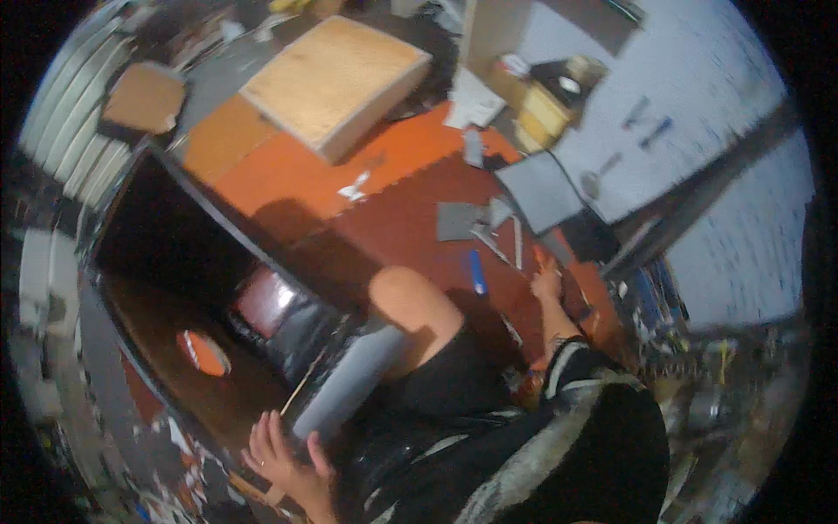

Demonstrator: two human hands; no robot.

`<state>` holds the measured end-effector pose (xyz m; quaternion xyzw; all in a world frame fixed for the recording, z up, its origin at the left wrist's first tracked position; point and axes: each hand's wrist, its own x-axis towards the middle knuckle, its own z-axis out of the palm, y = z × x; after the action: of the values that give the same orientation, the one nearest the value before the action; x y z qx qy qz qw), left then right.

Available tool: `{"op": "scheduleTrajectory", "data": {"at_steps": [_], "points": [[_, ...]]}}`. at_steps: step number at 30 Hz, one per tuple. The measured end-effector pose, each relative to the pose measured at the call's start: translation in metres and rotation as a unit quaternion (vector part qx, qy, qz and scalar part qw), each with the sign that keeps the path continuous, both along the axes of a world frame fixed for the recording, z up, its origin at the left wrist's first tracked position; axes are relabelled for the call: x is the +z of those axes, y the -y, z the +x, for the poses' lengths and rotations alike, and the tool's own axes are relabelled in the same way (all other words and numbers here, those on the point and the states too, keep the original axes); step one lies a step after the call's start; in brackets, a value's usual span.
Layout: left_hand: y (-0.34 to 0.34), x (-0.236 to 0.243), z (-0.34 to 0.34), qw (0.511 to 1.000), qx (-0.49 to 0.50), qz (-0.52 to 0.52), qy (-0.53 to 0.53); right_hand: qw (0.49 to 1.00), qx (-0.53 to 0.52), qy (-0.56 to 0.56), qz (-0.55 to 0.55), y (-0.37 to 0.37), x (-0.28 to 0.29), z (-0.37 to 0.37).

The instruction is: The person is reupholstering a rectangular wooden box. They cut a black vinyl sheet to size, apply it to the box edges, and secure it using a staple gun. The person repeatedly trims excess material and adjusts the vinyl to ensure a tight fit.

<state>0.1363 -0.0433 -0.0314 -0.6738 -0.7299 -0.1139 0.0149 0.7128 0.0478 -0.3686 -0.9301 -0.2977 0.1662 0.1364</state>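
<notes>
A large open box with black walls and a brown inside lies tilted at the left. On its inner side shows an orange oval, and a shiny dark reddish patch is deeper in. My left hand rests at its near edge, fingers stretched and apart, by the end of a thin pale strip. Beside my bent knee is a grey sheet, curved over. My right hand reaches down to the mat at the right, near something orange; blur hides its fingers and anything in them.
A pale wooden slab lies on the orange and dark red floor mats. A blue pen-like tool, grey scraps and a grey panel are scattered before me. White boards stand at the right; clutter surrounds them.
</notes>
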Motion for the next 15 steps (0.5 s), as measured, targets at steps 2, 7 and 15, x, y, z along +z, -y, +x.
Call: {"op": "scheduleTrajectory", "data": {"at_steps": [2, 7, 15], "points": [[-0.016, -0.004, 0.009, 0.999, -0.025, -0.004, 0.022, 0.991, -0.006, 0.082, -0.105, 0.013, -0.028, 0.055], [-0.005, 0.005, 0.004, 0.998, 0.002, 0.015, 0.064, 0.985, 0.135, 0.020, -0.104, -0.010, -0.043, 0.050], [0.007, 0.009, -0.008, 0.968, -0.008, 0.116, 0.223, 0.733, -0.341, -0.569, 0.152, 0.000, 0.033, -0.035]]}}
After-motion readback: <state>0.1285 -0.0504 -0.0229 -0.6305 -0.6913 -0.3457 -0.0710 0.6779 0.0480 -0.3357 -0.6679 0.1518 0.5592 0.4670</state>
